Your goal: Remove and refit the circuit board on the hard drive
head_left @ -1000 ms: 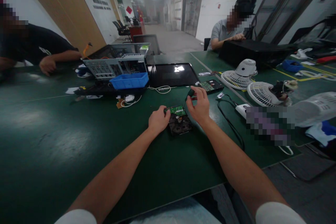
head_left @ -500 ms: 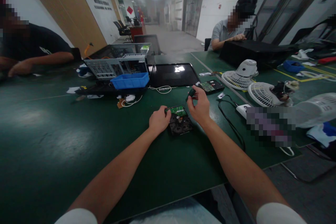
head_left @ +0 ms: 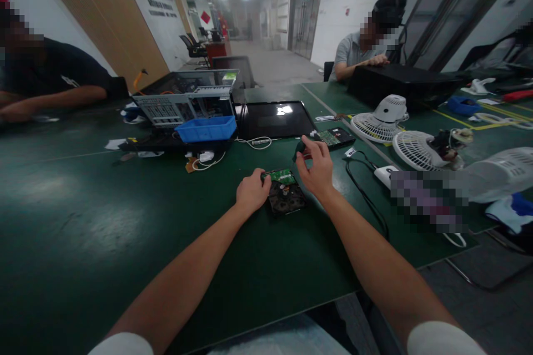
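A black hard drive [head_left: 287,199] with a green circuit board [head_left: 283,177] lies on the green table, board side up. My left hand [head_left: 253,191] grips the drive's left edge, its fingers closed at the upper left corner. Just above the right side of the drive, my right hand [head_left: 315,167] is closed around the dark handle of a screwdriver [head_left: 298,151]. The shaft and tip of the screwdriver are hard to make out, so whether it touches the board I cannot tell.
A second hard drive [head_left: 336,137] lies beyond my right hand. Behind are a dark flat panel [head_left: 277,118], a blue tray [head_left: 207,128] and an opened computer case [head_left: 183,102]. Fan parts [head_left: 381,119] and a power strip [head_left: 386,176] with black cable stand right. Two people sit across the table.
The screwdriver handle has tilted more upright and shifted slightly left in my right hand. My left hand and the hard drive have stayed in place. The person at left has moved an arm.
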Tool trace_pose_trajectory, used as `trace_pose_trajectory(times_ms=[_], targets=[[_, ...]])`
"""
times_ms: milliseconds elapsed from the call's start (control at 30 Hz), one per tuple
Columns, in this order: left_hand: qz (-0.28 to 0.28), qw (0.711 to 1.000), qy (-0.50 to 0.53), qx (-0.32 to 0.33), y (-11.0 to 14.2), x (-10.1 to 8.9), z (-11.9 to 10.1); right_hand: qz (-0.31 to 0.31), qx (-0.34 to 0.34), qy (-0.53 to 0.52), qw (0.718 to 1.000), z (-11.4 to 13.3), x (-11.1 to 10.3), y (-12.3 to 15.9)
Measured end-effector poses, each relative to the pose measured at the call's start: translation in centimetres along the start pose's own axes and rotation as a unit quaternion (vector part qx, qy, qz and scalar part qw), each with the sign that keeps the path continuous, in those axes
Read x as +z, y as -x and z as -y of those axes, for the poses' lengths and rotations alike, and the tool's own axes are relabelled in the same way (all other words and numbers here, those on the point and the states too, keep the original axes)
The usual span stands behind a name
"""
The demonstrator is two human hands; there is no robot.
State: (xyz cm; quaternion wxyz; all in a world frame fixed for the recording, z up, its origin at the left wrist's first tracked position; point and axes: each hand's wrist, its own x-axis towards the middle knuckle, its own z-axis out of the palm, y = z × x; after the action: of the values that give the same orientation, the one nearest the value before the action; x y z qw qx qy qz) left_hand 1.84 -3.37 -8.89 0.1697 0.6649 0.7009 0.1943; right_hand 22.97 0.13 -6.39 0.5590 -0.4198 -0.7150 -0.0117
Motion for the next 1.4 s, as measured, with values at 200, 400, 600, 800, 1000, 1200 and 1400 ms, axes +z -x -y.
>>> trace_pose_trajectory(times_ms=[200,400,600,800,1000,1200,1400], targets=[[-0.006,1.0,-0.006,0.002,-0.1,0.2,0.1,-0.033,0.004,-0.019,0.999,-0.5,0.5,0.1],[-0.003,1.0,-0.006,0.001,0.0,0.1,0.0,-0.036,-0.003,-0.005,0.999,-0.5,0.4,0.1],[0.0,1.0,-0.016,-0.008,0.1,-0.1,-0.3,-0.012,0.014,0.008,1.0,0.1,-0.1,-0.1],[-0.01,1.0,-0.024,-0.002,0.0,0.2,0.0,0.006,0.018,-0.006,1.0,0.0,0.2,0.2],[-0.008,1.0,-0.02,0.003,-0.1,0.4,0.2,0.003,0.025,0.022,0.999,0.1,0.2,0.1],[-0.006,1.0,-0.016,0.01,-0.2,0.4,0.3,0.011,0.041,0.013,0.999,0.6,-0.1,0.0],[-0.005,1.0,-0.017,0.011,-0.2,0.4,0.3,0.007,0.054,-0.023,0.998,-0.3,0.6,0.4]])
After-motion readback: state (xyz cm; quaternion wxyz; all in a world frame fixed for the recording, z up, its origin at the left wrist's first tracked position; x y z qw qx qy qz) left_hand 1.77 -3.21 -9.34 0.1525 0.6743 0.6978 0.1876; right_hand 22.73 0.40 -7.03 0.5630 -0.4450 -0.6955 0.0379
